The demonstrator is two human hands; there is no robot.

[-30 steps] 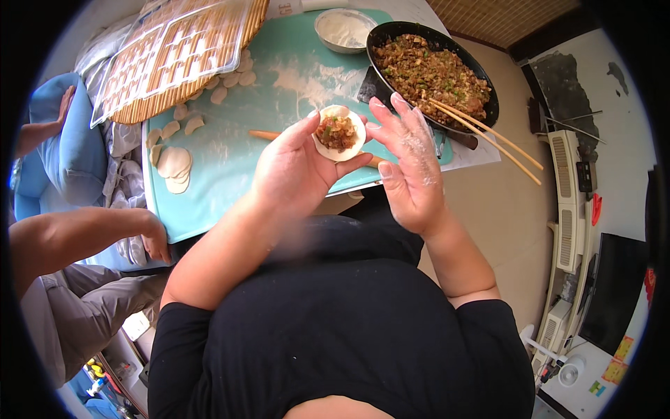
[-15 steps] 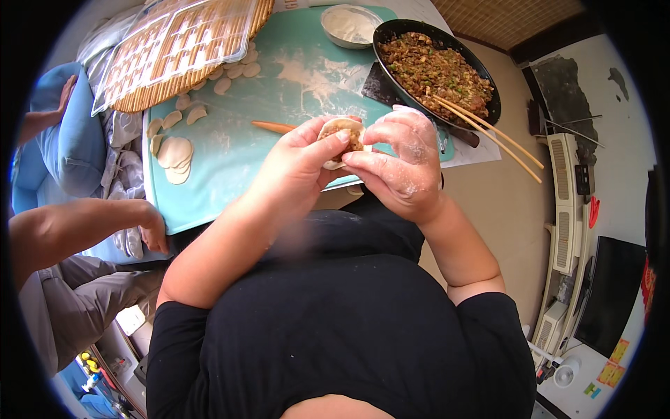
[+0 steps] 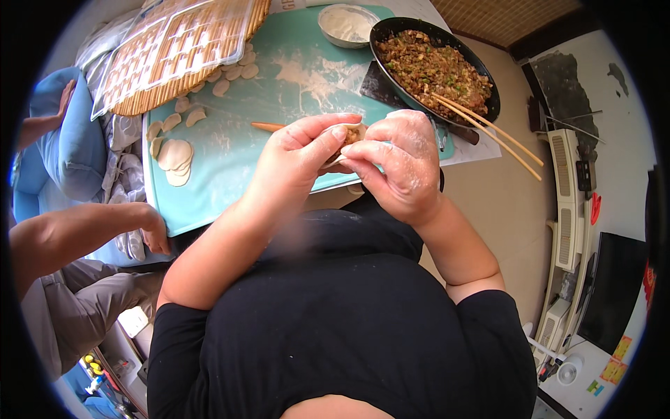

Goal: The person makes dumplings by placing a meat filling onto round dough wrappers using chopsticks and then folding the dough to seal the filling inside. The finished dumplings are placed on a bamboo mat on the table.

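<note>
A dumpling with brown filling showing is held between my two hands, above the near edge of the turquoise mat. My left hand is closed round its left side, thumb over the filling. With floury fingers, my right hand pinches the wrapper's right edge. Much of the dumpling is hidden by the fingers. A rolling pin lies partly behind my left hand. Stacked round wrappers rest at the mat's left, beside several folded dumplings.
Beyond my right hand stands a black pan of filling, with chopsticks jutting out over its right rim. A bowl of flour is behind. A woven tray under clear plastic covers the far left. Another person's arm rests at the left.
My fingers have drawn the wrapper's edges closer together, and less filling shows. My right hand has shifted slightly left.
</note>
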